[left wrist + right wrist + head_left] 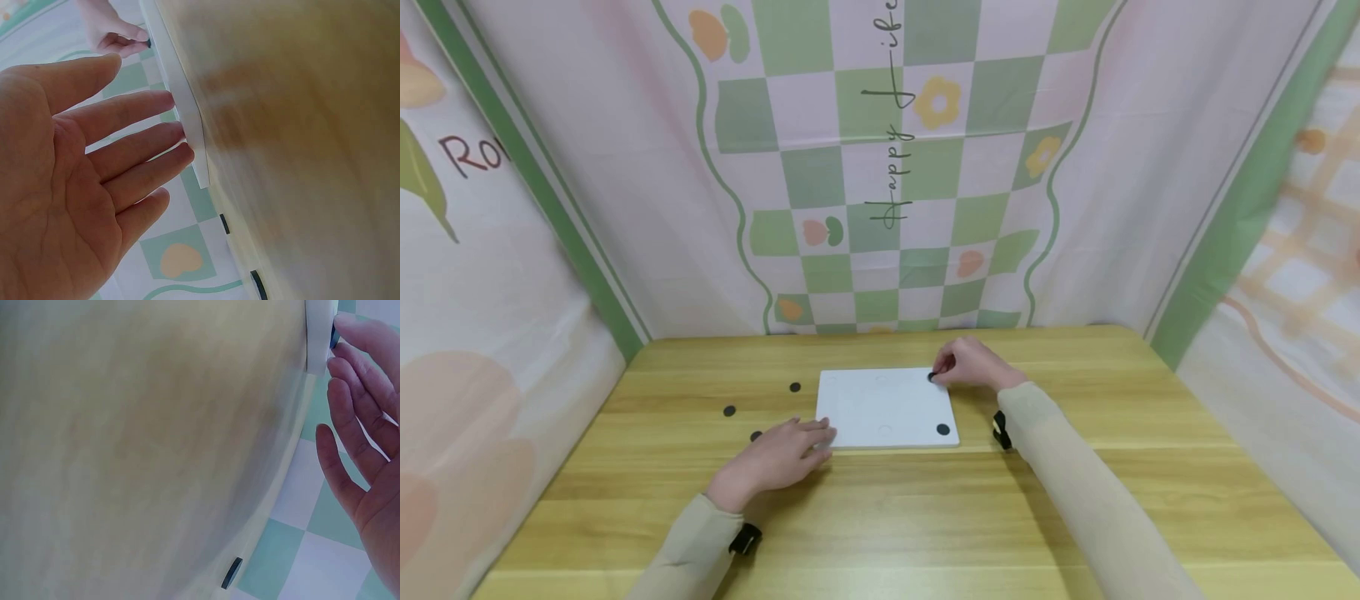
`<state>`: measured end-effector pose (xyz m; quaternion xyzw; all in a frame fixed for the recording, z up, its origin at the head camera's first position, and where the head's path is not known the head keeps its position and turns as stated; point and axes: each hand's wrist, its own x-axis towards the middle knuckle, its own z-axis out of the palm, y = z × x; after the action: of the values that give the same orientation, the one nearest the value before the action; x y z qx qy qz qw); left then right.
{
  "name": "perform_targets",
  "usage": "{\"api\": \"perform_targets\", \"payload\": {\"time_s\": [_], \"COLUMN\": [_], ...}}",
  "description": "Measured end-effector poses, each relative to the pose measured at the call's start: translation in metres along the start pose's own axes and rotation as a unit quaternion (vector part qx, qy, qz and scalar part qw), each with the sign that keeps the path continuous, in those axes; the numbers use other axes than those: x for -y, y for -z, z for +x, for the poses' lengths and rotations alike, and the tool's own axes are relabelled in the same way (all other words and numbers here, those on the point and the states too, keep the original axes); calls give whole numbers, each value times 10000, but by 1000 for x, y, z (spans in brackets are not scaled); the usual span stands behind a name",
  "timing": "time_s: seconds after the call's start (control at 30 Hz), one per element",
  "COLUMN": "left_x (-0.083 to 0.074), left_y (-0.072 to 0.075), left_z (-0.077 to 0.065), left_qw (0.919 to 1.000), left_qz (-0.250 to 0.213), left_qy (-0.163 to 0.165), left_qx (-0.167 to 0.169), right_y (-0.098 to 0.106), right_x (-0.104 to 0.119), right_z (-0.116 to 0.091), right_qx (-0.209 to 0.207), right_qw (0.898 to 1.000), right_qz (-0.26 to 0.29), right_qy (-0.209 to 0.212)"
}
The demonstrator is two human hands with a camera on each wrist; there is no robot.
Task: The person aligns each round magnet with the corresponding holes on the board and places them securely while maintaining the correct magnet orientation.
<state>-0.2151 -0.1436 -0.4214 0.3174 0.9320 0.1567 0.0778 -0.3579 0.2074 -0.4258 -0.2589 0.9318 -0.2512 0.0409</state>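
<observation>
A thin white rectangular board point(880, 407) with faint round outlines lies flat on the wooden table. Between thumb and fingertips, my right hand point(976, 363) pinches a small black disc point(932, 377) at the board's far right corner. In the right wrist view that disc point(335, 332) shows edge-on against the board. Another black disc point(943, 429) sits on the near right corner. My left hand point(781, 455) rests its extended fingertips on the board's near left corner. Seen from the left wrist, the palm point(50, 206) holds nothing.
Left of the board lie loose black discs on the table: one farther back point(795, 387), one farther left point(729, 411), and one partly covered by the left hand point(756, 436). Another disc point(232, 573) appears low in the right wrist view. Patterned curtains point(880, 208) surround the table.
</observation>
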Motion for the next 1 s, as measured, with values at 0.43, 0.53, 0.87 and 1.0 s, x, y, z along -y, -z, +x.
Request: {"api": "perform_targets", "payload": {"time_s": [0.43, 0.53, 0.87, 1.0], "left_x": [-4, -3, -3, -3], "left_y": [2, 2, 2, 1], "left_z": [-2, -2, -2, -2], "left_qw": [9999, 9999, 9999, 10000], "left_qz": [-71, -72, -39, -20], "left_qy": [61, 66, 85, 70], "left_qx": [49, 43, 56, 64], "right_y": [1, 1, 0, 0], "right_x": [1, 1, -1, -2], "right_z": [0, -1, 0, -2], "right_qx": [-3, 16, 18, 27], "right_qw": [9999, 9999, 9998, 9997], "right_qz": [-88, -58, -86, -55], "right_qy": [97, 101, 202, 236]}}
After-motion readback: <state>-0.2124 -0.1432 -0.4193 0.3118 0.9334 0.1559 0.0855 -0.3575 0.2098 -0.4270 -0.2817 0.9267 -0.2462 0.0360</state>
